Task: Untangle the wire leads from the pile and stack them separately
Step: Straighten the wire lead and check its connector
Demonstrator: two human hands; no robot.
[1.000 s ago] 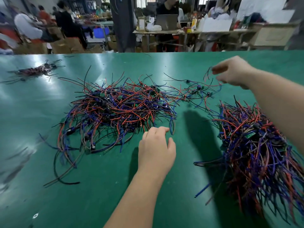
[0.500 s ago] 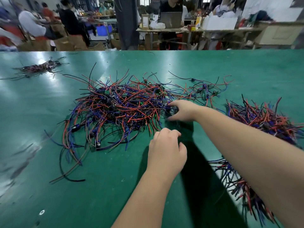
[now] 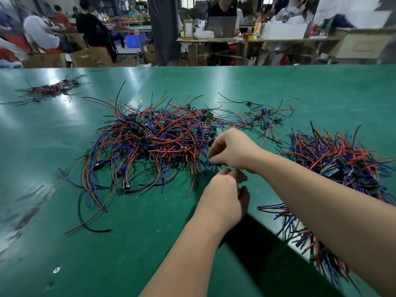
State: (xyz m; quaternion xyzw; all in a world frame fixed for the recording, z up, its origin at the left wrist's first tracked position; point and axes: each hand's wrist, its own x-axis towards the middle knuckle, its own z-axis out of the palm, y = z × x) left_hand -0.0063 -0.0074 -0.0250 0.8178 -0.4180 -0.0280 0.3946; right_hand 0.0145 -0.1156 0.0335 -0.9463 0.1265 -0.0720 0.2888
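Note:
A big tangled pile of red, blue and black wire leads lies in the middle of the green table. A second heap of leads sits at the right, partly hidden by my right forearm. My right hand is at the pile's right edge, its fingers curled and pinching a wire lead there. My left hand is just below it with curled fingers; what it holds is hidden by the hand itself.
A small bundle of leads lies at the far left of the table. A loose strand of leads trails right from the pile's top. Beyond the far edge are people, cardboard boxes and work tables.
My right hand came from the far right to the pile's right edge, then drew back toward me, pinching a lead. My left hand lifted slightly toward it.

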